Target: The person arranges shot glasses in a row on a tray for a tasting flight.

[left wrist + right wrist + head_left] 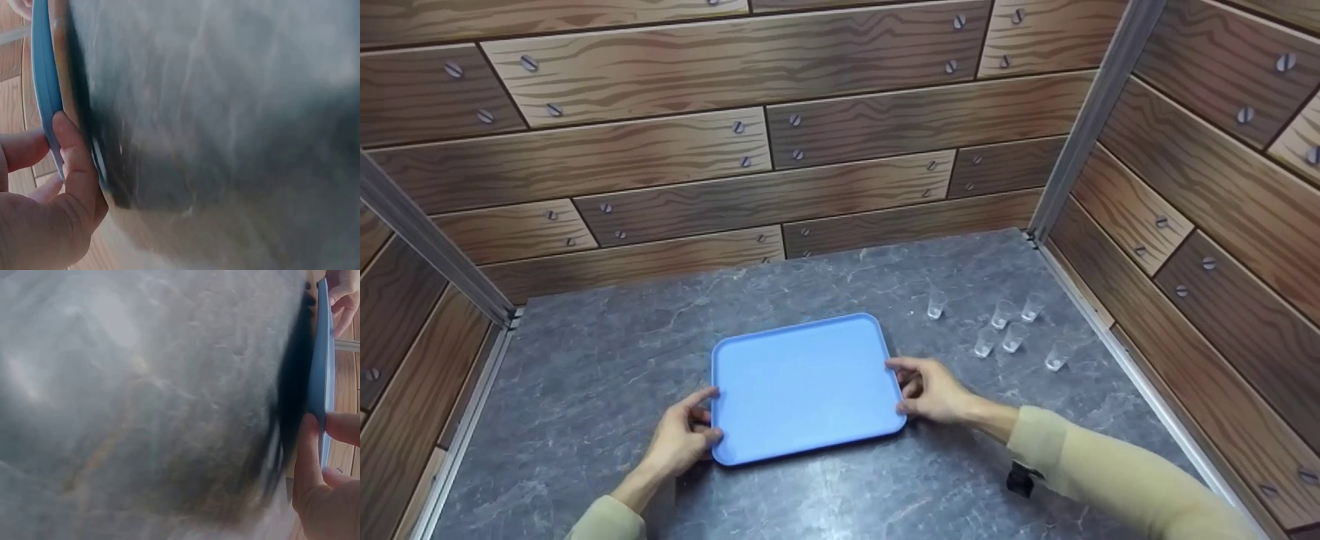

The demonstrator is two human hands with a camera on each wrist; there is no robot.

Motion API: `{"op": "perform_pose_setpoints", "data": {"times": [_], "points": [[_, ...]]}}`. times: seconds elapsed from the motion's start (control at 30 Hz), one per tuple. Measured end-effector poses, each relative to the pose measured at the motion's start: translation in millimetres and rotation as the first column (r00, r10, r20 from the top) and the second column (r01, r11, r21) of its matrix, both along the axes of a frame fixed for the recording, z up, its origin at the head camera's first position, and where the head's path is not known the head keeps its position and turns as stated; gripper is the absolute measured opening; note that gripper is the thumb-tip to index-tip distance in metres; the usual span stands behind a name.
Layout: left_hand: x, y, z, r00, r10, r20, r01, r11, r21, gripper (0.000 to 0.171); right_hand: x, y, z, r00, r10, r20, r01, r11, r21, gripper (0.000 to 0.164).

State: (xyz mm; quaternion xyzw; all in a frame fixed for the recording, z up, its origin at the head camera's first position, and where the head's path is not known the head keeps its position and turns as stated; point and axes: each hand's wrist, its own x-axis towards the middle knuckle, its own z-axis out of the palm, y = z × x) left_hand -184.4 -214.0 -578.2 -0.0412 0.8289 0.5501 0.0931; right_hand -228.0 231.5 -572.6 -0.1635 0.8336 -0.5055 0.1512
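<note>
A blue rectangular tray (810, 390) with rounded corners and a raised rim lies between both hands, its surface bare. My left hand (679, 439) pinches the left rim, thumb and fingers on either side of the edge. At the opposite short side, my right hand (934, 391) pinches the right rim in the same manner. In the left wrist view the tray (46, 73) appears edge-on, above a dark shadow on the tabletop. The right wrist view also has the tray (322, 365) edge-on, with a gap between it and its shadow.
Several small clear cups (1012, 337) stand on the grey marbled tabletop (607, 352) right of the tray, beyond the right hand. One cup (936, 306) stands apart near the tray's far right corner. Wood-patterned walls (675, 172) with metal corner posts enclose the back and sides.
</note>
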Motion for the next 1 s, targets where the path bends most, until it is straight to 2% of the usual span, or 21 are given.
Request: {"op": "perform_pose_setpoints", "data": {"times": [0.17,0.47,0.67,0.87,1.0], "points": [[6.7,6.5,1.0,1.000,-0.005,0.010,0.006,0.996,-0.090,0.073,9.1,8.1,-8.0,1.000,0.009,0.001,-0.009,1.000,0.020,0.079],[15.0,12.8,1.0,1.000,-0.016,-0.001,0.015,0.986,-0.168,0.075,17.0,16.3,-9.9,1.000,0.024,0.004,-0.024,0.999,0.037,0.077],[17.7,12.6,1.6,0.999,-0.039,-0.017,0.035,0.978,-0.205,0.077,18.5,17.3,-7.2,1.000,0.021,0.002,-0.021,0.998,0.061,0.077],[18.7,11.6,2.9,0.998,-0.062,-0.012,0.058,0.973,-0.224,0.082,18.9,16.3,-3.3,0.998,0.036,-0.053,-0.028,0.989,0.146,0.073],[17.9,11.3,3.8,0.998,-0.068,-0.008,0.064,0.970,-0.234,0.079,19.2,14.5,-1.1,0.996,0.050,-0.076,-0.035,0.981,0.189,0.070]]}}
